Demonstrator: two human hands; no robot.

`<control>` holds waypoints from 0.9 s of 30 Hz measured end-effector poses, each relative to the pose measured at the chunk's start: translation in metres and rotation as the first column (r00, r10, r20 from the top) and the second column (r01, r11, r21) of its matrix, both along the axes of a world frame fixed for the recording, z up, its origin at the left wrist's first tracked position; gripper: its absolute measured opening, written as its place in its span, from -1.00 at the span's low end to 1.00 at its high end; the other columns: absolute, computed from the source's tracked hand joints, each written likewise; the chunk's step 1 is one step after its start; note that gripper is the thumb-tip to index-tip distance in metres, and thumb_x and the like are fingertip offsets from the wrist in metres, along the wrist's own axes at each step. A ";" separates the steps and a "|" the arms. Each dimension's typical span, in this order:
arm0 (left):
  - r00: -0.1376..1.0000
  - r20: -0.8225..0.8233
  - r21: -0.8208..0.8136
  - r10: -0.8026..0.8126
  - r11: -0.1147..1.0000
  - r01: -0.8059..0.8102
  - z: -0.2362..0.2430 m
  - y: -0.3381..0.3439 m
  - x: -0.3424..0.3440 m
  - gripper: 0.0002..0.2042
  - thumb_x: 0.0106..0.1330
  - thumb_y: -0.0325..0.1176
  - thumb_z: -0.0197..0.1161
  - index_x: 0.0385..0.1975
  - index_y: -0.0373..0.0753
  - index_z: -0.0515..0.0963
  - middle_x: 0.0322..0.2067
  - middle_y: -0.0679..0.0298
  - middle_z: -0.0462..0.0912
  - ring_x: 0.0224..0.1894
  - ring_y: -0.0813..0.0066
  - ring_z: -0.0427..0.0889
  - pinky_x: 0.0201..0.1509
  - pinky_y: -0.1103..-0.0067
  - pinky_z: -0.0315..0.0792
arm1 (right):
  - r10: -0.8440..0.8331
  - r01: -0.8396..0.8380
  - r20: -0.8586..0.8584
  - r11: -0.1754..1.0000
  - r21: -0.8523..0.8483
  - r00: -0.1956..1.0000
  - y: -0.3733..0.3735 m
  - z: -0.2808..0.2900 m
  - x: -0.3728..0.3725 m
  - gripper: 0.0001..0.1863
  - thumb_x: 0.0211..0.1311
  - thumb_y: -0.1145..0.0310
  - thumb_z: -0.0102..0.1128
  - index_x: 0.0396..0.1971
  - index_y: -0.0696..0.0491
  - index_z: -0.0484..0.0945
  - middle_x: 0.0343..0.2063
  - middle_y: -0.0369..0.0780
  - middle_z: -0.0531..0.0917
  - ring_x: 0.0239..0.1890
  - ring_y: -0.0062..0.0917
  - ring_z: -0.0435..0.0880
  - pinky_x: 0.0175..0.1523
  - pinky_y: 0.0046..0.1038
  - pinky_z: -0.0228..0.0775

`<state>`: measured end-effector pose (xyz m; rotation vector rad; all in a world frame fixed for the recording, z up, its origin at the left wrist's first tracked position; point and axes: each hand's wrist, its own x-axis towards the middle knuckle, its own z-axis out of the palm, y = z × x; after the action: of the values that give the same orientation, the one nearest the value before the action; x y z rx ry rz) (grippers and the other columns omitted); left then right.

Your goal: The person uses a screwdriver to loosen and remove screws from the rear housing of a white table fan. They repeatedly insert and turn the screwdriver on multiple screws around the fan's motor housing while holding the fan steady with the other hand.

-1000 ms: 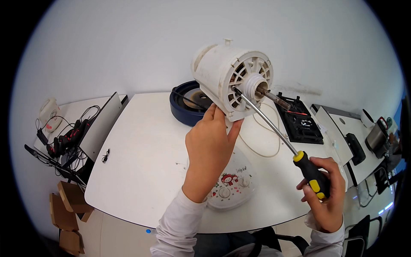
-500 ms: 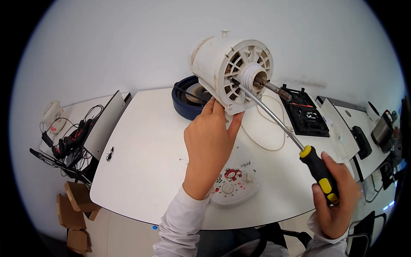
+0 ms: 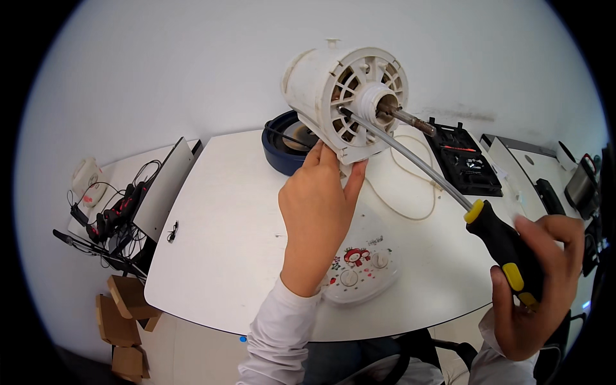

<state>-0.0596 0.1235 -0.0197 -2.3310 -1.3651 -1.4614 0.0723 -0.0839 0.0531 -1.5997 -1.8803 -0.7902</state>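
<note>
A white fan motor housing (image 3: 305,83) is held up above the table, its slotted round face and metal shaft (image 3: 416,120) pointing right and toward me. From below, my left hand (image 3: 314,205) grips its lower edge, with thumb and fingers at the underside. My right hand (image 3: 552,276) is closed around the black-and-yellow handle of a long screwdriver (image 3: 504,240). The screwdriver's tip meets the left side of the slotted face, beside the central collar; the exact screw there is too small to make out.
A white control base (image 3: 362,292) with knobs and cartoon prints lies on the white table (image 3: 212,256). Behind my left hand is a dark blue round part (image 3: 279,157). A pale cord (image 3: 410,218) loops toward an open black tool case (image 3: 481,183). Cardboard boxes (image 3: 119,321) stand at lower left.
My right hand has moved right and a little down with the screwdriver handle, its fingers lifting more open around it. The housing has shifted up slightly. The whole view has shifted a little.
</note>
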 end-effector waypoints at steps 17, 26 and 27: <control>0.999 -0.029 0.005 0.022 1.000 -0.022 0.002 0.000 -0.001 -0.64 0.12 -0.16 0.29 -0.22 -0.32 0.53 -0.23 0.18 0.64 -0.56 0.28 0.61 -0.56 0.49 0.44 | 0.399 -0.449 -0.280 0.882 -0.143 0.873 -0.019 0.005 0.015 -0.41 -0.39 0.57 0.37 -0.21 -0.09 0.39 -0.13 -0.16 0.31 -0.20 -0.47 0.50 -0.24 -0.43 0.51; 0.998 -0.056 -0.024 0.017 1.000 -0.018 0.008 -0.003 0.001 -0.63 0.11 -0.13 0.28 -0.25 -0.31 0.54 -0.23 0.18 0.64 -0.56 0.23 0.61 -0.57 0.46 0.42 | 0.559 -0.413 -0.174 0.757 0.506 0.811 0.010 -0.055 0.034 -0.46 0.19 0.25 0.11 0.14 0.04 0.20 -0.01 0.01 0.40 -0.12 -0.32 0.57 -0.16 -0.35 0.62; 0.998 -0.061 -0.038 0.020 0.999 -0.023 0.006 -0.003 0.000 -0.63 0.11 -0.12 0.28 -0.26 -0.31 0.54 -0.24 0.18 0.64 -0.56 0.22 0.61 -0.57 0.46 0.42 | 0.574 -0.417 -0.187 0.749 0.515 0.797 0.010 -0.058 0.033 -0.46 0.20 0.24 0.10 0.15 0.03 0.20 -0.01 0.00 0.40 -0.09 -0.31 0.56 -0.14 -0.34 0.62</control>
<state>-0.0595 0.1205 -0.0132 -2.3559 -1.4109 -1.3583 0.1050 -0.0737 -0.0045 -0.8059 -1.6068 -0.5997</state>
